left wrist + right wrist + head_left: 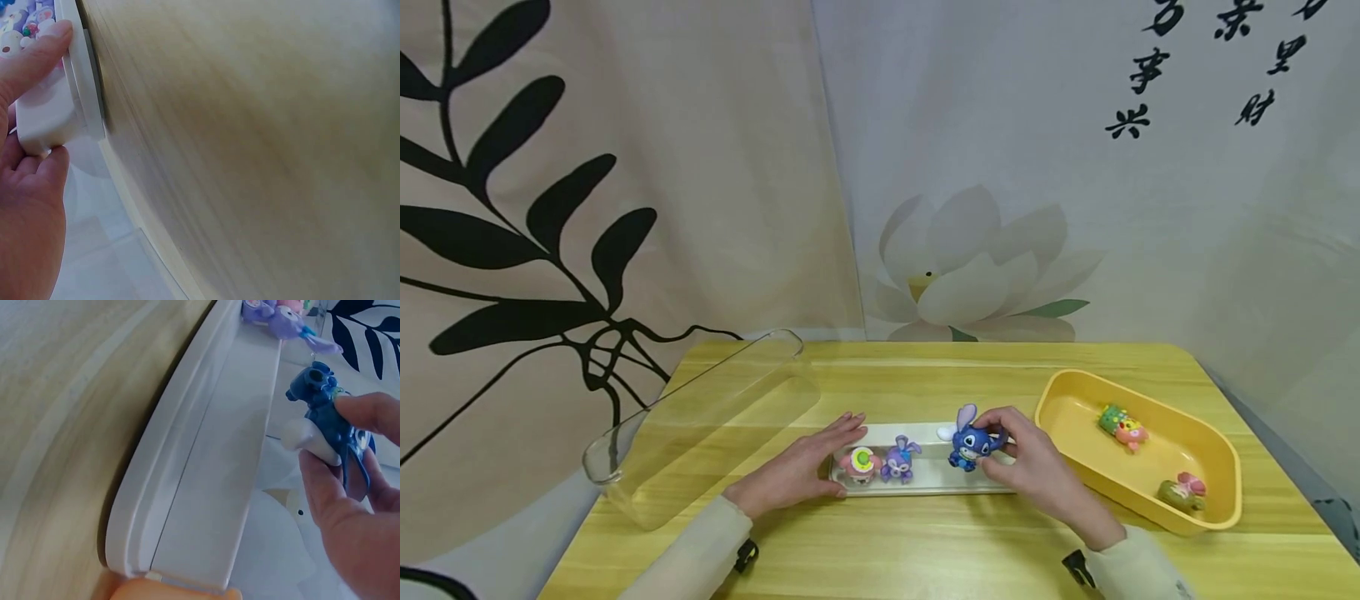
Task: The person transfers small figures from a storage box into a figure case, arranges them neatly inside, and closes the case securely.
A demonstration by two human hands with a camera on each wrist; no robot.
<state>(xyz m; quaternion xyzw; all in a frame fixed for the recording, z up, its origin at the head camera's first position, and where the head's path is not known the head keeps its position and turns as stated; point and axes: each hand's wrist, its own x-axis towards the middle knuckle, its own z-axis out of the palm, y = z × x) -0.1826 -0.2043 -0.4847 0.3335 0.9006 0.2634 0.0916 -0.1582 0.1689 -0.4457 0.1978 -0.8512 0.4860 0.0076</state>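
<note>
At the middle of the wood-grain counter [865, 550], a long white stepped display base [931, 478] lies lengthwise in front of the person. The left hand [805, 468] grips its left end: the thumb lies at the front rim and the fingers bear on the end and rear, spread apart by the width of the part. The right hand [1030, 465] is partly closed, with thumb and fingers pinching a blue Stitch figurine [967, 447] over the base; the right wrist view shows a gap between figurine and base. A white rounded piece [309, 439] shows at the figurine's side.

Seated on the left portion of the base, side by side: a pink figurine with a yellow-green swirl [861, 465], next to the left hand, then a purple long-eared figurine [898, 461].

To the right, near the right hand, stands a yellow tray [1123, 483]. It contains a green-and-pink figurine [1123, 428] and, nearer the person, an olive-and-pink figurine [1182, 493], well apart. To the left, a transparent cover [700, 442] stands at an angle along the counter's left edge.
</note>
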